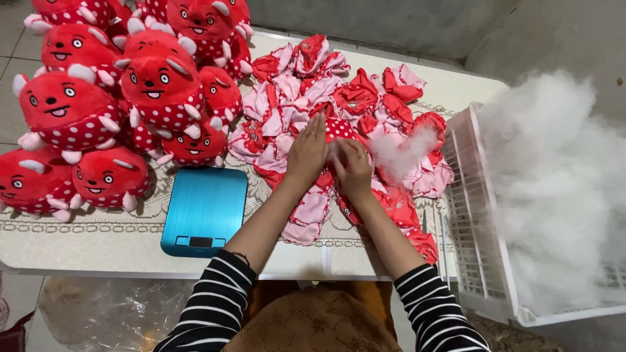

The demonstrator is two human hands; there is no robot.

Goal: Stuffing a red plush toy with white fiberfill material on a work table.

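1. Far off to the left of our left hand sat a heap of stuffed red plush toys [98, 111] with white-dotted bellies, finished and plump.
2. Just left of and below our left forearm lay a flat blue kitchen scale [204, 210] on the lace-covered table [91, 238], nothing on it.
3. Our left hand [306, 153] was pressed fingers-down on an unstuffed red dotted toy skin [338, 128], closed around its edge. How tightly it gripped, we couldn't tell.
4. Our right hand [352, 168] touched the left, fingers curled onto the same skin. Both hands were together on it.
5. That skin sat between and just above our fingertips, on top of a pile of empty red-and-pink skins [306, 85] spread beyond both hands.
6. Handling, as we judged it: thin fabric, very light, limp, not fragile. It should bunch and fold, so best held at the seam opening with both hands.
7. Just right of our right hand was a tuft of white fibre stuffing [404, 151]: weightless, springy and clingy, to be pinched loosely.
8. Further right stood a white plastic crate [473, 215] heaped with more stuffing [554, 189].
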